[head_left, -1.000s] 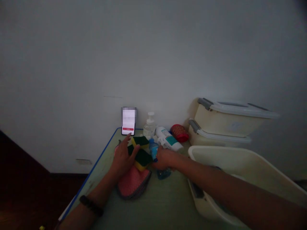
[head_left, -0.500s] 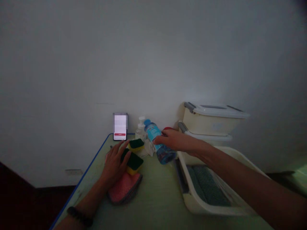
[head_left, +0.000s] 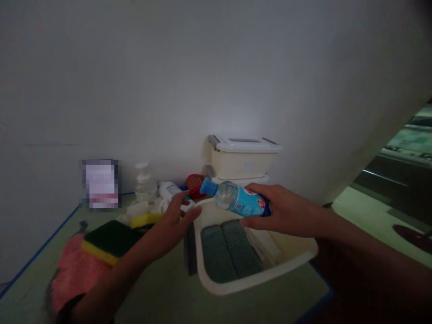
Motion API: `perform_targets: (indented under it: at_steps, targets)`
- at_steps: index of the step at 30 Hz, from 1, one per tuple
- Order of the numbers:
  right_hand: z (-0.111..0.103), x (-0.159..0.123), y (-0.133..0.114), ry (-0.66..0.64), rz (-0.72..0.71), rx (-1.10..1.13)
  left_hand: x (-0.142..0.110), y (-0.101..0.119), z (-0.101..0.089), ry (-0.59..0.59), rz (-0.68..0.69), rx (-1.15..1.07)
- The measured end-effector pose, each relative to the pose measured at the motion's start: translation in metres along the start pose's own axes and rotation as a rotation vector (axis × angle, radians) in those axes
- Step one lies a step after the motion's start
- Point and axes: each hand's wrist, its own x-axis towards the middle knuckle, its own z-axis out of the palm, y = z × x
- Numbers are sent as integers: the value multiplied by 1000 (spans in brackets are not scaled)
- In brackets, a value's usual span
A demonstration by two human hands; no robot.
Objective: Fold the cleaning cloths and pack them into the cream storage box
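Observation:
My right hand (head_left: 273,207) grips a clear bottle (head_left: 236,198) with a blue cap and blue label. The bottle is tilted nearly on its side, cap to the left, above a cream plastic bin (head_left: 232,288). Inside the bin lie grey-green folded cloths (head_left: 232,252) and some white material. Near the bin's left rim, my left hand (head_left: 178,216) has its fingers apart and holds nothing. Left of that arm, a green and yellow sponge (head_left: 111,238) rests on a pink cloth (head_left: 79,270). A second sponge (head_left: 146,219) is partly hidden behind my left forearm.
Two lidded boxes (head_left: 245,162) are stacked against the wall. A pump bottle (head_left: 146,186), a white bottle (head_left: 170,191) and a red woven item (head_left: 195,182) stand or lie along the back. A phone (head_left: 100,180) leans at the back left of the green table (head_left: 158,292).
My right hand has lifted the blue-capped bottle from the table and carried it right, over the bin. My left hand has left the sponges and moved towards the bin. The view has turned right.

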Motion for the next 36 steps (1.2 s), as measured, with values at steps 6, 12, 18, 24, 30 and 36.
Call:
perform_targets:
  at_steps: [6,12,18,24,30,36]
  targets:
    - [11,-2,22,-71,-45,-145,10,-6,8,-118,92,61]
    - [25,6,32,-199,-147,-357,-5,5,7,-43,235,117]
    - [46,7,32,-242,-112,-547,-8,8,8,-12,345,128]
    - [56,10,39,-309,-86,-439,-11,11,8,-19,375,124]
    - [59,13,47,-371,-78,-325,-10,11,11,-15,367,117]
    - [53,9,41,-371,-93,-333,-12,11,12,-9,349,104]
